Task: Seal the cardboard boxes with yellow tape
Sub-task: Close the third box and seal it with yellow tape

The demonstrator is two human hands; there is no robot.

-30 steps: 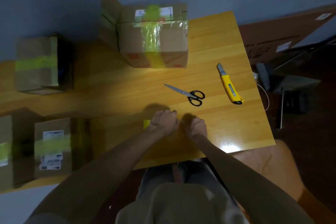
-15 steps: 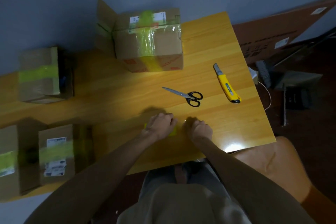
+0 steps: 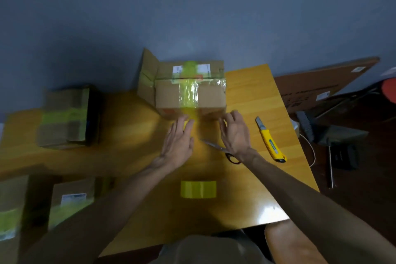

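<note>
Hovered at the half-taped cardboard box (image 3: 212, 96) with left hand (image 3: 177, 146) and right hand (image 3: 235, 135) spread, empty — side flap (image 3: 147, 79) open, yellow tape strip (image 3: 198, 189) unused.

Bare forearms (image 3: 120, 195), dull olive-khaki garment (image 3: 205, 249) at torso.

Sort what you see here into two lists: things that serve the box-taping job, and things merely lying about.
Job in hand: brown cardboard box with one open flap; translucent yellow tape; black-handled steel scissors; left hand and right hand, both open, near that box.
Lying about, seemingly: yellow utility knife; dark brush on the floor; flat brown cardboard sheet.
</note>
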